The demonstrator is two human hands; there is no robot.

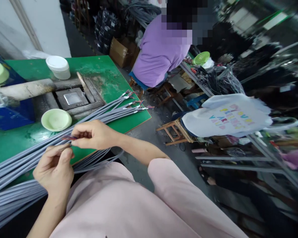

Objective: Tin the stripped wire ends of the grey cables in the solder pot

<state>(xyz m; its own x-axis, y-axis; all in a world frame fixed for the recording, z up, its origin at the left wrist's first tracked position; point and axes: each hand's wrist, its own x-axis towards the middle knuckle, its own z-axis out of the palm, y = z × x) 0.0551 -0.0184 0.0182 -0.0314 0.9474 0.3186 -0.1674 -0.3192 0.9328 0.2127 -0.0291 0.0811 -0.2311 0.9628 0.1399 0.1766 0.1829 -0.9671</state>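
Note:
My left hand (55, 167) pinches the end of a grey cable near the front edge of the green table. Just beyond it, my right hand (95, 135) has its fingers closed on the thin coloured wires (69, 138) that come out of that cable end. Under and behind both hands, a bundle of grey cables (99, 115) lies across the table, with bared coloured wire ends (131, 94) fanned out toward the right corner. More grey cables (17, 195) hang in a bunch along the table's near side, by my lap.
On the green table (96, 67) stand a lidded white tub (58, 67), a pale green bowl (56, 119) and a dark metal-framed pot (72, 98) with a stick across it. A blue box (12, 105) is at left. Co-workers sit on stools (175, 130) beyond, near a cardboard box (120, 52).

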